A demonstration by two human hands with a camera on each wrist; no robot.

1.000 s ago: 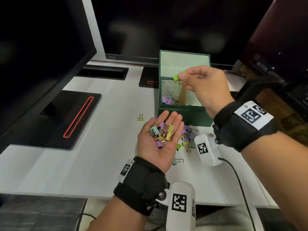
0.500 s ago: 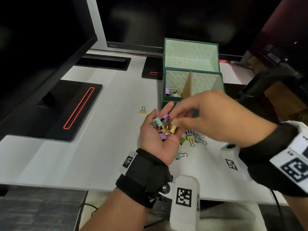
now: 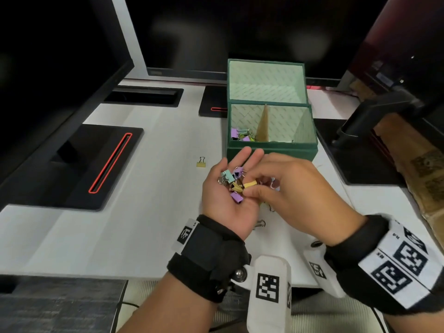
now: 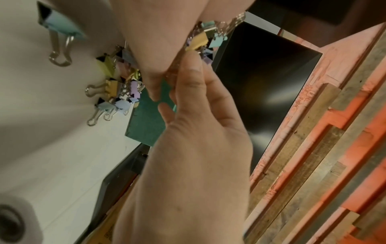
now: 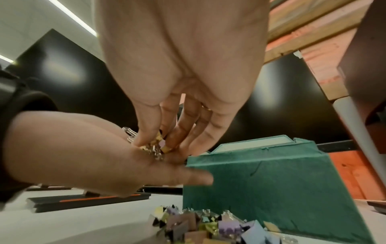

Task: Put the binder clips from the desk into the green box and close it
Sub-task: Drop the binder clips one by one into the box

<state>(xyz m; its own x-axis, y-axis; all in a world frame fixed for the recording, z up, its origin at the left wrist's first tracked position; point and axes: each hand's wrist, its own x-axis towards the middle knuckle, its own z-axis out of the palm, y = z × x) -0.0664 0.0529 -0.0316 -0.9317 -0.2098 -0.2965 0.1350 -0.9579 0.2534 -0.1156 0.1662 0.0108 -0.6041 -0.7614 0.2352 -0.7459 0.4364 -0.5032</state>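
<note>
The green box (image 3: 271,153) stands open on the white desk, its lid (image 3: 266,80) upright behind it. A few binder clips (image 3: 240,135) lie in its left compartment. Just in front of the box my left hand (image 3: 223,200) lies palm up with several coloured clips (image 3: 231,180) on it. My right hand (image 3: 249,187) reaches into that palm, and its thumb and forefinger pinch a yellow clip (image 3: 250,184). Under both hands a pile of clips (image 4: 117,92) lies on the desk, also seen low in the right wrist view (image 5: 208,226). One yellow clip (image 3: 201,162) sits alone to the left.
A large dark monitor (image 3: 48,80) and its black base with a red line (image 3: 96,164) fill the left. Another black stand (image 3: 374,111) rises right of the box. The desk's front edge (image 3: 120,276) runs just below my wrists.
My right hand came back from over the box, where it held a green clip, down to my left palm. It now pinches a yellow clip there. The left hand stayed palm up.
</note>
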